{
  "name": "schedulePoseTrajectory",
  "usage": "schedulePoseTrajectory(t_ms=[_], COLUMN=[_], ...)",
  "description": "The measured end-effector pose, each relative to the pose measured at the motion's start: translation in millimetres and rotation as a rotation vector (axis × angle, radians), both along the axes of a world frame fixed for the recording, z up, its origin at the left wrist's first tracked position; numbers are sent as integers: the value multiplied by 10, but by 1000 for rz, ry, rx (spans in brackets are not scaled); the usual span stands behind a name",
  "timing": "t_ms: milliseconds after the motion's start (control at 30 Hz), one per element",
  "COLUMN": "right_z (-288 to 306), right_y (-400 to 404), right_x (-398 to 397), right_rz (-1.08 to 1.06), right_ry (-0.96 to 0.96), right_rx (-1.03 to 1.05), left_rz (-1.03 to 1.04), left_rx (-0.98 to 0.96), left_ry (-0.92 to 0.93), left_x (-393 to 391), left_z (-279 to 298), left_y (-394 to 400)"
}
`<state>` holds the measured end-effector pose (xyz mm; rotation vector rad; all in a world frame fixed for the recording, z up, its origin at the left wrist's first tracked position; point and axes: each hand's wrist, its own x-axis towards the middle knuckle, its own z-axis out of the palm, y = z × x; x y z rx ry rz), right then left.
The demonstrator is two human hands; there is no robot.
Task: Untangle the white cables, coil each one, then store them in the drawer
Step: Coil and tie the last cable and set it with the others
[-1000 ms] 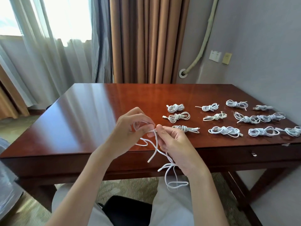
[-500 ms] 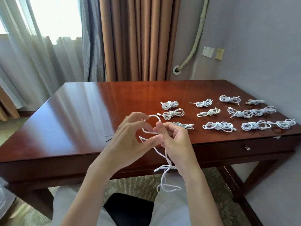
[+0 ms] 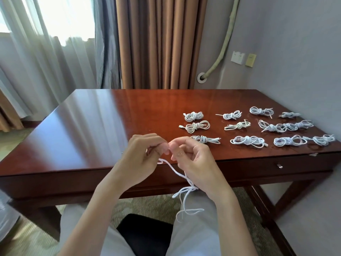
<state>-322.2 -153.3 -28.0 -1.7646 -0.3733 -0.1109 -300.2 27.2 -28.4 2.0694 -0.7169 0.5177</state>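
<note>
**knotfan:** Cable question. Where's the loose one relative to the hands right now?

**deskguy:** Going left to right: left hand (image 3: 143, 156) has its fingers curled with the tips pinched on the top end of the white cable (image 3: 181, 179). Right hand (image 3: 191, 159) sits just beside it, fingertips nearly touching the left's, also curled onto the cable, though exactly where it grips is hidden. Both are equally near. From there the cable's long axis runs down and toward the person, trailing below the right wrist into a loose tangle over the lap.

**knotfan:** So the slack is all below?

**deskguy:** Yep, I'd guess the next wrap has to draw it upward. Beyond and right of the hands, the coiled cables (image 3: 247, 142) lie in rows on the wooden desk (image 3: 103, 126). Drawer (image 3: 276, 166) is in the desk front, right of the right hand, looks closed.

**knotfan:** Room?

**deskguy:** Sheer curtains (image 3: 46, 58) at a bright window far left, brown drapes (image 3: 156, 41) behind, grey wall (image 3: 295, 43) on the right.
</note>
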Motion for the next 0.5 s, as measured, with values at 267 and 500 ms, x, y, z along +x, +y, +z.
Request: schedulePoseTrajectory(t_ms=[267,500], right_z=[22,26], right_y=[-135,-63], right_x=[-53,-30], right_rz=[217,176], right_ry=[111,50], right_rx=[105,-134], left_rz=[-304,-361], left_rx=[-346,178], left_ry=[493,645], left_x=[-51,-29], left_z=[63,313], left_y=[148,149])
